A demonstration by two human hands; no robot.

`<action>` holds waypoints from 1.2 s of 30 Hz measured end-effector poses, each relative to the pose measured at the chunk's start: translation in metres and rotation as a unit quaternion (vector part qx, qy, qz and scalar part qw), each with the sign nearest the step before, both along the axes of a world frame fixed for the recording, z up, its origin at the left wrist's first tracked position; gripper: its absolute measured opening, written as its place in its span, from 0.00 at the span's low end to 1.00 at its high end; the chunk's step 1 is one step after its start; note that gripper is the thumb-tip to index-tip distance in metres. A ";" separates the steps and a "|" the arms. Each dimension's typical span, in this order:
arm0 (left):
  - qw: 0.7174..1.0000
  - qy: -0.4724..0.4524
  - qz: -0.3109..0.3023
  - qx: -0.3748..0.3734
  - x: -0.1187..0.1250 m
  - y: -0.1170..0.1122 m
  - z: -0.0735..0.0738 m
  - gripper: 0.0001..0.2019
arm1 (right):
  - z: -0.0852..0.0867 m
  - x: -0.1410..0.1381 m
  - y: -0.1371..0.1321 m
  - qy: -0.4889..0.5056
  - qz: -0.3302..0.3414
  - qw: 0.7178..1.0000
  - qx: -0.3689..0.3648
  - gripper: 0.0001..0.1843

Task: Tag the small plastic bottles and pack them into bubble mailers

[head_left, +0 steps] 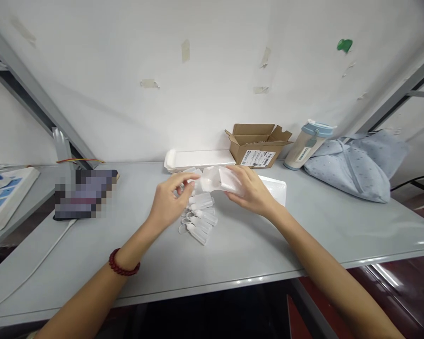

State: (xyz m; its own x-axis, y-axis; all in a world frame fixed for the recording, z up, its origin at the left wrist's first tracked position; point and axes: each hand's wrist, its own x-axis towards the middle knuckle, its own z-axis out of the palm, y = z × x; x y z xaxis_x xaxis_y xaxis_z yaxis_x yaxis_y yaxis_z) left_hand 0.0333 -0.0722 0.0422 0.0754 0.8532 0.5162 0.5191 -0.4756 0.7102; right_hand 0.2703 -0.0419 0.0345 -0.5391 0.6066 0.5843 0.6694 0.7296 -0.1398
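Note:
My right hand (249, 190) is wrapped round a white bubble mailer (228, 180), whose open mouth and flap point to the left. Facing that mouth, my left hand (171, 195) has thumb and forefinger drawn together in a pinch. Something translucent shows at its fingertips, too unclear to name. Below and between the hands lie several small clear plastic bottles (198, 233) with white caps and thin loops. Another white mailer (278, 190) lies flat on the table behind my right hand and is partly hidden by it.
A stack of white mailers (203, 160) lies against the wall, beside an open cardboard box (257, 148). To the right stand a tumbler (309, 143) and a light blue cloth bag (351, 167). A blurred-out device (88, 195) with a white cable lies on the left.

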 end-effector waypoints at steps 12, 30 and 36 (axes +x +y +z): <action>0.980 0.167 0.008 -0.109 -0.024 0.023 -0.014 0.12 | 0.000 0.006 0.004 0.002 -0.040 0.999 -0.016 0.30; 0.996 0.005 0.089 -0.007 -0.023 0.007 0.013 0.09 | -0.002 0.006 0.005 -0.012 -0.040 0.999 -0.006 0.32; 1.000 0.007 0.011 0.001 -0.006 0.001 0.002 0.10 | -0.002 -0.006 -0.003 -0.016 -0.007 0.999 0.038 0.32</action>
